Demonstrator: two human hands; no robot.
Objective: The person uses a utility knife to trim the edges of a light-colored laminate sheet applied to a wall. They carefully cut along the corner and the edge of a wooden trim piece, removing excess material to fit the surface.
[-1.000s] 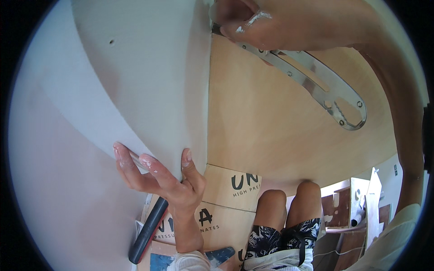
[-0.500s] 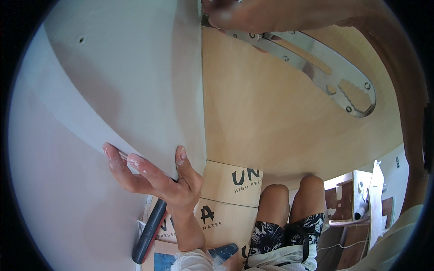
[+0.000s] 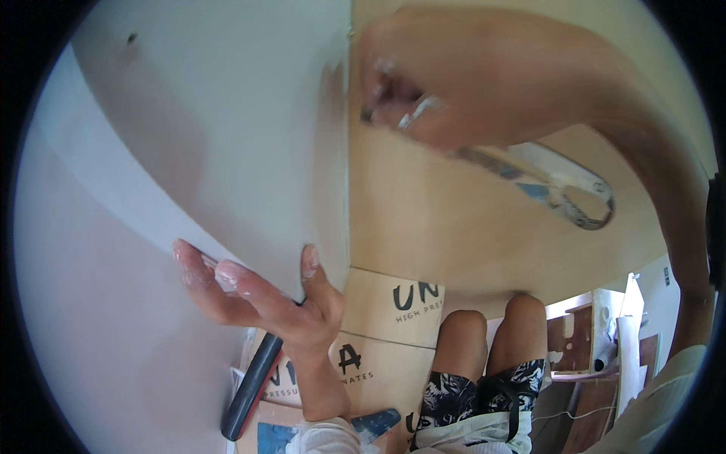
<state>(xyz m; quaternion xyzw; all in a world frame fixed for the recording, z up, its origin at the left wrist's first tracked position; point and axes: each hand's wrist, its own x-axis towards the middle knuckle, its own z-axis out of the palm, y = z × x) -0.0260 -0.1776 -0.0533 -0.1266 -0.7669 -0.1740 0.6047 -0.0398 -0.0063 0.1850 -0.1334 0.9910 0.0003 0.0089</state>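
Note:
My right hand (image 3: 454, 83) is closed around a flat metal utility knife (image 3: 590, 197), blurred by motion. The knife's rounded, slotted end sticks out toward the lower right, and its working end is mostly hidden in my fingers. That hand hovers over a tan wood-look panel (image 3: 454, 212), just right of its corner with a white panel (image 3: 249, 136). At the white panel's curved-looking front edge, my left hand (image 3: 295, 314) grips with the thumb on its face and fingers along the edge. White residue dots the fingers of both hands.
A black-and-red handle (image 3: 253, 390) leans below my left hand. Beneath lie tan boards with dark print (image 3: 393, 371) and blue flat pieces (image 3: 378, 424). My bare knees (image 3: 461, 340) are at lower centre. Shelving (image 3: 582, 333) and a white cable (image 3: 575, 412) are at lower right.
My right hand has moved down and away from the upper end of the panel corner, carrying the utility knife. My left hand stays on the white panel's edge.

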